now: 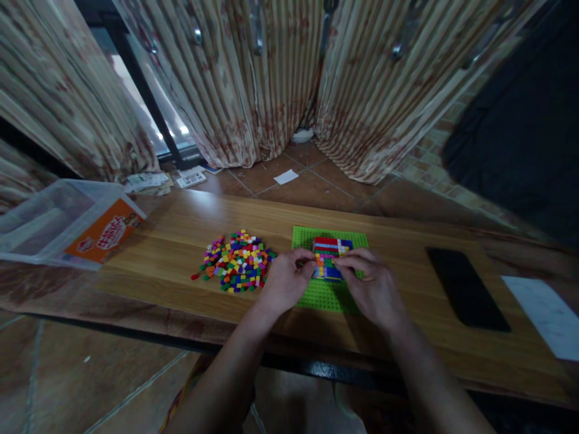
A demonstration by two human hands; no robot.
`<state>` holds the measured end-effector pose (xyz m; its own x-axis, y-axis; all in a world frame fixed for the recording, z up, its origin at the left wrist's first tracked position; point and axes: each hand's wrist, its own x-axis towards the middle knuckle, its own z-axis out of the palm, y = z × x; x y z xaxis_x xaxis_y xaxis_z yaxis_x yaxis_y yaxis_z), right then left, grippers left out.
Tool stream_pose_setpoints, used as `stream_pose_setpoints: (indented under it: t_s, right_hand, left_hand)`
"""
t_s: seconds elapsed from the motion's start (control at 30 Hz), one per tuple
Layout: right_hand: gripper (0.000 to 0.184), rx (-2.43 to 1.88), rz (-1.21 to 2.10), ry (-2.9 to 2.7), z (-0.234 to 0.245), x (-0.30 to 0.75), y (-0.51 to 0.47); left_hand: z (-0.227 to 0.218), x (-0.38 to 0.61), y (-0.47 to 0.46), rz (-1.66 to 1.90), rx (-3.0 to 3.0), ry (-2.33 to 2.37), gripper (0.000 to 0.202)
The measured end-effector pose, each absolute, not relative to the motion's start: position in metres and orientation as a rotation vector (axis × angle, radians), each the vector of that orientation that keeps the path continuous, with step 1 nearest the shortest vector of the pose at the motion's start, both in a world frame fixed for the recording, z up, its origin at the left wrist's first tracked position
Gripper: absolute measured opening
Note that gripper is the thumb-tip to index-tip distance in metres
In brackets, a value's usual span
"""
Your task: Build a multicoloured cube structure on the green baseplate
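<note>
Head view, as I watched from afar: a block of coloured bricks [332, 243] stood on a green studded baseplate [328, 298], between two bare hands. The left hand [289, 274] had bent fingers at the block's left side; the right hand [373, 280] had thumb and fingertips at its right side. I could not tell whether either pinched a loose brick. Meeting from both sides probably kept the block steady. A loose brick pile [242, 259] lay left of the baseplate, I judged for easy reach. The wooden tabletop [181, 229] also carried a clear tub [67, 217] far left, and a dark flat slab [468, 289] and white paper [545, 316] at right. Beyond, patterned curtains [280, 78] hung to a brown tiled floor [316, 175] in dim light.
</note>
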<state>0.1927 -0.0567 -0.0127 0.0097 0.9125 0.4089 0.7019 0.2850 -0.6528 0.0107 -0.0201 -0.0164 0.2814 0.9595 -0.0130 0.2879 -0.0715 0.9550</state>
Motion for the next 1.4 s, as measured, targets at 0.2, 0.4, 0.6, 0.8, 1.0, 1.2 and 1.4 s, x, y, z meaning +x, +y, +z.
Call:
stream_pose_setpoints:
  t_s: [0.2,0.4,0.6,0.8,1.0,1.2,1.4]
  right_hand:
    - [0.021,-1.575,0.356,-1.758,-0.009,0.193,-0.057]
    - [0.021,-1.550,0.398,-1.725,-0.011,0.195,-0.062]
    - [0.016,-1.414,0.364,-1.557,-0.016,0.197,-0.065]
    - [0.015,-1.396,0.324,-1.533,-0.013,0.195,-0.063]
    - [0.015,-1.402,0.290,-1.538,-0.012,0.193,-0.063]
    - [0.013,-1.382,0.284,-1.554,-0.012,0.191,-0.063]
    - [0.013,-1.368,0.277,-1.556,-0.012,0.190,-0.062]
  left_hand:
    - [-0.016,0.009,-0.022,0.851,1.613,1.191,0.021]
    - [-0.008,-0.009,-0.012,0.896,1.700,1.297,0.022]
    - [0.005,-0.065,0.009,0.634,1.900,1.797,0.023]
    - [0.008,-0.085,0.010,0.344,1.987,2.057,0.027]
    - [0.007,-0.076,0.005,0.244,2.084,2.040,0.027]
    - [0.014,-0.068,0.002,0.200,2.066,2.011,0.024]
    - [0.010,-0.063,0.003,0.248,2.065,1.988,0.026]
